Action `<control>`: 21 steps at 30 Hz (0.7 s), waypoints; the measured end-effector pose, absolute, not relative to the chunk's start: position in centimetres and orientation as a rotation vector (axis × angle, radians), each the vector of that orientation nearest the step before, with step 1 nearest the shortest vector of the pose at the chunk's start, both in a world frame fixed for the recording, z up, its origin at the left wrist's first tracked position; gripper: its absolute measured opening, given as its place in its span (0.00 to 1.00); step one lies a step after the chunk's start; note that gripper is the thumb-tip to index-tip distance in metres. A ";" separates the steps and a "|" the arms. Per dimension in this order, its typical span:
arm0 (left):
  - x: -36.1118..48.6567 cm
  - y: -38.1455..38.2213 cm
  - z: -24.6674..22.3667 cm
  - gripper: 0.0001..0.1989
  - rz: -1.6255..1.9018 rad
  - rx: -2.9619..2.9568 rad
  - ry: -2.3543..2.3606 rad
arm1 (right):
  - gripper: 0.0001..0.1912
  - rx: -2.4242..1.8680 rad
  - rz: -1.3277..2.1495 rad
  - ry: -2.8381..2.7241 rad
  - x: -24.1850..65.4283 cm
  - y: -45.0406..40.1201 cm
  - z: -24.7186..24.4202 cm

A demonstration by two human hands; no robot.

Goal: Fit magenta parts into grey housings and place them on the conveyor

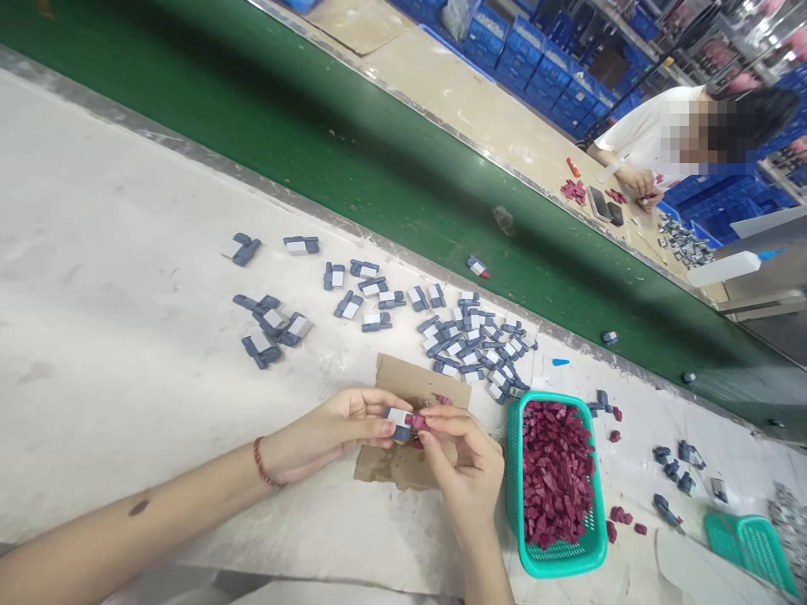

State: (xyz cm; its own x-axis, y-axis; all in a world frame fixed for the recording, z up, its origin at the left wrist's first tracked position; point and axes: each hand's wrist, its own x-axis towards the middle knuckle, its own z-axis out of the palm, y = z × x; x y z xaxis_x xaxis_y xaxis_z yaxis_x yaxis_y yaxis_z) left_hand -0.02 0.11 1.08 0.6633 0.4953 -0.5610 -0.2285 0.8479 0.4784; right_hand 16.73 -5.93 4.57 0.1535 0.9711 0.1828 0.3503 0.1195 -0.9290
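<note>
Between thumb and fingers, my left hand grips a small dark blue plastic part with a pale grey face. My right hand pinches a dark red plastic piece against the right end of that part; whether the two are joined I cannot tell. Both hands are over a brown cardboard sheet with a dark wet-looking patch. Just right of my right hand stands a green basket full of dark red pieces. Beyond the cardboard lie many more blue-and-grey parts.
A green conveyor belt runs diagonally past the white table, carrying several scattered parts. Across it a person works at another table. Loose parts and a second green basket are at the right. Blue bins line the back.
</note>
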 end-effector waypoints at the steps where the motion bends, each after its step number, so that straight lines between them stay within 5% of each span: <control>1: 0.0 0.1 1.1 0.22 0.419 0.396 0.745 | 0.06 -1.415 0.754 -1.406 16.7 -5.9 4.6; 14: 0.1 -0.3 0.7 0.18 0.414 0.628 0.851 | 0.12 -1.328 0.579 -1.756 18.0 -7.1 4.0; 21: 0.5 -0.9 1.2 0.15 0.472 0.813 0.870 | 0.08 -1.453 0.896 -1.314 17.9 -7.9 3.4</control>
State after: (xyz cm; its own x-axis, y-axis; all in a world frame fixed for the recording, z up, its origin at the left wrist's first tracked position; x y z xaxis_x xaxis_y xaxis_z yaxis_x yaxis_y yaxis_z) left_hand 0.49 -0.93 1.19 0.5738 0.6609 -0.4838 -0.0455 0.6155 0.7868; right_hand 17.87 -7.85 3.36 0.1550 0.9852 0.0738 0.2909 0.0258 -0.9564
